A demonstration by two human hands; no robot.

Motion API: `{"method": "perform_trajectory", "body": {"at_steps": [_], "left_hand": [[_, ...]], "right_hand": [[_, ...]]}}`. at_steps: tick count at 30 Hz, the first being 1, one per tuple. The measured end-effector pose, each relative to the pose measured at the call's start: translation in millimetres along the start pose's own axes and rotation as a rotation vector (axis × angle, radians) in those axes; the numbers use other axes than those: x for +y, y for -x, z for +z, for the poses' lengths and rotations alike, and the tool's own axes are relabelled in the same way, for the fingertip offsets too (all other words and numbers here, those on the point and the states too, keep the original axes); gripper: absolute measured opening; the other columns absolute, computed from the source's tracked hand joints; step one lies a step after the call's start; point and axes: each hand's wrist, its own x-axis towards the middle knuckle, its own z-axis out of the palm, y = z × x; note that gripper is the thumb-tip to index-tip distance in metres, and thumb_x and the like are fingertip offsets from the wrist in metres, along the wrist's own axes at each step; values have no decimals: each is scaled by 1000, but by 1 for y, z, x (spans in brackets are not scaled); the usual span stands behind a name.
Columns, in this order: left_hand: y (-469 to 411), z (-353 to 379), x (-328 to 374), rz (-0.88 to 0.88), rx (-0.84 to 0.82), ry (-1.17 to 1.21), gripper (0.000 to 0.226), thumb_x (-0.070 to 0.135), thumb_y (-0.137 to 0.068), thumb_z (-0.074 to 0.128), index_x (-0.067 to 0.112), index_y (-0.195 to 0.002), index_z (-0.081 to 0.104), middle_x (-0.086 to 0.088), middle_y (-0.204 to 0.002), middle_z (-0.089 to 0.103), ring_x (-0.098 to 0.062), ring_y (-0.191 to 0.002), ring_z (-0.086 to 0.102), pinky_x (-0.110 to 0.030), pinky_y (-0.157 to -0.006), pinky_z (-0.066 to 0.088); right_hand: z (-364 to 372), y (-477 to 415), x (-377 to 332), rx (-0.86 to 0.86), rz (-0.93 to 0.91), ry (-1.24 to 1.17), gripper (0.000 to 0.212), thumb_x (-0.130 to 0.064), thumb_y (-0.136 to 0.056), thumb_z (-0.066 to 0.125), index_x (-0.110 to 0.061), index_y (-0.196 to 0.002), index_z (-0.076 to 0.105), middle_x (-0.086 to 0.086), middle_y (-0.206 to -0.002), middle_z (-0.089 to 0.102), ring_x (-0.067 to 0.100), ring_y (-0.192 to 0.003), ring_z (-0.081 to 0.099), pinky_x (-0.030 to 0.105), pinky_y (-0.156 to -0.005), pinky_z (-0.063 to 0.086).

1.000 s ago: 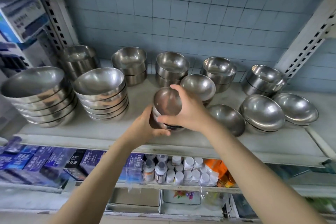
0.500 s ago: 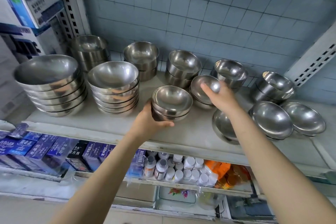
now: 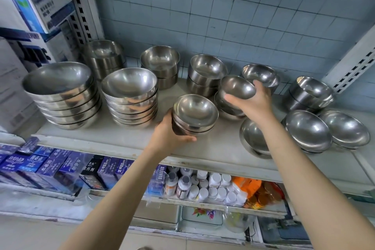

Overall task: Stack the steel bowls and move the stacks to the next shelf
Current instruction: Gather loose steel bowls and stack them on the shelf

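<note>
- Left hand (image 3: 169,134) wrapped around small stack of shiny steel bowls (image 3: 194,115) on pale shelf (image 3: 121,138).
- Right hand (image 3: 252,103) gripping 1 small shiny steel bowl (image 3: 237,87), tilted, above another stack.

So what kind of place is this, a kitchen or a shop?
Probably a small general shop or its stockroom. Slotted metal shelving holds many stacked steel bowls; the shelf below carries rows of blue boxed goods and white-capped bottles, like stock for sale.

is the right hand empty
No, the right hand grips a small steel bowl, lifted above the bowls beneath it on the shelf.
</note>
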Motion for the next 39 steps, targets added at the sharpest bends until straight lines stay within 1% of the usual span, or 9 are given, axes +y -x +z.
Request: {"method": "perform_trajectory", "body": {"at_steps": [8, 12, 17, 19, 22, 25, 30, 35, 39], "left_hand": [[1, 1, 3, 42, -26, -16, 105, 37, -54, 96, 22, -142, 40, 4, -129, 62, -20, -127, 52, -37, -105, 44], [1, 2, 1, 30, -39, -17, 106, 41, -52, 95, 26, -141, 39, 5, -126, 62, -21, -126, 51, -43, -105, 45], [0, 2, -2, 25, -35, -9, 110, 43, -51, 95, 27, -143, 37, 3, -129, 60, -23, -129, 47, -44, -106, 44], [-1, 2, -3, 24, -42, -15, 112, 43, -52, 95, 27, -145, 34, 2, -131, 58, -24, -131, 44, -44, -108, 42], [-2, 2, -3, 23, -52, -15, 113, 42, -55, 94, 28, -147, 31, 3, -134, 55, -24, -134, 41, -42, -109, 40], [-2, 1, -2, 19, -51, -22, 112, 40, -57, 94, 27, -148, 30, 2, -135, 52, -24, -135, 38, -40, -110, 38], [-3, -1, -2, 21, -59, -29, 109, 36, -56, 95, 26, -146, 34, 3, -132, 54, -24, -134, 41, -39, -108, 40], [-3, -9, -3, 20, -81, -34, 104, 29, -57, 95, 19, -143, 38, 5, -120, 58, -16, -118, 52, -23, -92, 39], [-1, -10, -3, 26, -81, -12, 103, 28, -57, 96, 19, -142, 39, 8, -115, 57, -14, -115, 54, -22, -91, 39]], "right_hand": [[25, 49, -35, -320, -203, -48, 116, -58, -56, 90, -31, -153, 31, -7, -157, 29, 12, -142, 34, 34, -114, 32], [44, 56, -31, -347, -222, 17, 116, -51, -60, 90, -28, -154, 27, -8, -159, 24, 10, -145, 26, 24, -107, 25], [32, 55, -32, -468, -208, -4, 129, -70, -52, 81, -42, -156, 10, -11, -165, 12, 12, -150, 16, 38, -118, 24], [18, 45, -29, -340, -172, -49, 124, -77, -54, 75, -40, -156, 14, -8, -165, 16, 14, -149, 20, 39, -117, 25], [-5, 21, -11, -129, -88, 99, 114, -68, -68, 76, -27, -157, 18, 0, -164, 19, 22, -150, 21, 43, -120, 25], [-10, 9, 11, -241, 67, 124, 118, -62, -71, 79, -23, -159, 10, 2, -167, 15, 24, -151, 20, 42, -119, 25], [0, 1, 21, -248, 52, 99, 129, -63, -54, 88, -25, -157, 20, 0, -152, 46, 24, -138, 44, 39, -110, 40], [-7, -5, 28, -168, 30, 121, 106, -46, -68, 88, -13, -152, 33, 6, -152, 44, 24, -137, 44, 30, -103, 37], [-26, 1, 22, -109, 35, -5, 103, -54, -62, 89, -20, -147, 41, 0, -149, 47, 18, -127, 50, 33, -102, 42]]}}
